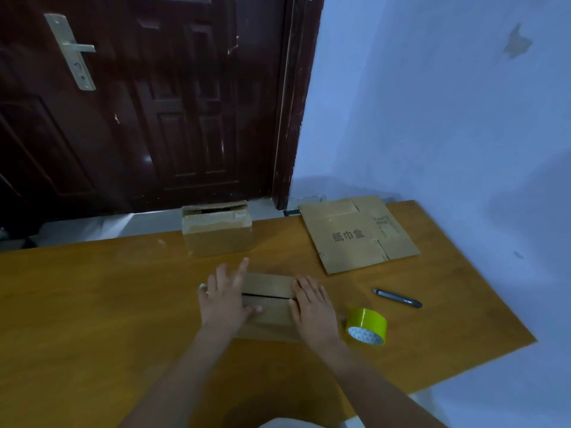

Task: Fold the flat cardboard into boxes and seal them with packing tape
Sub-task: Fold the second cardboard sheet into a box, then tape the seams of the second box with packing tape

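A small cardboard box (268, 285) stands on the wooden table (92, 304) in front of me, its two top flaps folded down with a dark gap between them. My left hand (224, 299) lies flat on the box's left end, fingers spread and straight. My right hand (313, 307) presses flat on the right end. A roll of yellow-green packing tape (367, 325) sits on the table just right of my right hand. Flat cardboard (355, 234) with printed characters lies at the back right.
Another folded box (216, 231) with its top flaps partly open stands at the table's far edge. A dark pen-like cutter (397, 298) lies right of the box. A dark wooden door is behind the table, a pale blue wall to the right.
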The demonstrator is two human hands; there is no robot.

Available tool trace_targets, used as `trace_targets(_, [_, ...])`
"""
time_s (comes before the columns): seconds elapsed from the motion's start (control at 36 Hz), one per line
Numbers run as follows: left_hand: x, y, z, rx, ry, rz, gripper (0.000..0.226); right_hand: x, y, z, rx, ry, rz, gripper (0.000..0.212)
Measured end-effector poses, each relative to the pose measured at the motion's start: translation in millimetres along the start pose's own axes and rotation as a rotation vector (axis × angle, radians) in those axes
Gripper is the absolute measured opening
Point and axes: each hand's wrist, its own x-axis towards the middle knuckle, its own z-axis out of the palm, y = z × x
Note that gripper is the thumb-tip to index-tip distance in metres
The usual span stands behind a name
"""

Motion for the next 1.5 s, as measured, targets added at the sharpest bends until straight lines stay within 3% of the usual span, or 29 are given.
trace_targets(0.08, [10.8, 1.4, -0.1, 0.091, -0.075, 0.325, 0.06, -1.8, -1.4, 4.6, -0.012, -0.032, 0.009, 0.049])
trace_targets(0.14, [17.8, 5.6, 6.5, 0.105, -0.074, 0.496, 0.056, -0.2, -0.2, 7.0, -0.04, -0.057, 0.015, 0.052])
trace_targets(0.19, [24.4, 11.3, 16.6, 0.098, -0.078, 0.545, 0.064, 0.8, 2.7, 9.3, -0.071, -0.083, -0.005, 0.055])
trace_targets(0.31, [31.1, 19.7, 36.0, 0.117, -0.112, 0.516, 0.096, 1.0, 11.9, 11.9, -0.103, -0.14, -0.077, 0.06])
trace_targets(0.39, [29.0, 23.4, 42.7, 0.089, -0.081, 0.454, 0.091, 6.1, 17.7, 9.4, -0.029, -0.177, -0.132, 0.064])
trace_targets(0.5, [27.3, 26.7, 46.4, 0.047, -0.056, 0.387, 0.088, 12.7, 27.4, 0.8, 0.27, -0.222, -0.167, 0.071])
trace_targets(0.61, [28.1, 27.6, 46.0, 0.016, -0.057, 0.366, 0.085, 24.5, 42.6, -17.3, 0.478, -0.088, -0.02, 0.05])
trace_targets(0.69, [28.0, 26.5, 45.4, 0.032, -0.053, 0.366, 0.082, 39.6, 66.0, -28.3, 0.394, -0.06, 0.229, 0.036])
trace_targets(0.81, [28.9, 25.8, 45.0, 0.031, -0.053, 0.362, 0.079, 61.5, 108.9, -20.9, 0.217, -0.398, 0.496, 0.018])
trace_targets(0.89, [29.4, 25.4, 44.0, 0.027, -0.058, 0.359, 0.077, 61.6, 123.0, -11.7, 0.088, -0.717, 0.484, 0.015])
trace_targets(0.94, [30.6, 25.4, 43.7, 0.015, -0.061, 0.351, 0.073, 59.4, 124.3, -0.1, -0.036, -0.837, 0.429, 0.01])
trace_targets(1.14, [31.0, 25.7, 42.5, 0.002, -0.068, 0.35, 0.069, 54.8, 105.4, 17.7, -0.305, -0.871, 0.315, 0.016])
trace_targets(1.33, [31.4, 25.3, 42.7, -0.003, -0.057, 0.353, 0.07, 48.1, 113.7, 23.6, -0.267, -0.9, 0.379, 0.023])
trace_targets(1.5, [30.7, 25.8, 42.1, -0.005, -0.05, 0.352, 0.071, 48.2, 122.1, 19.6, -0.246, -0.956, 0.378, 0.009])
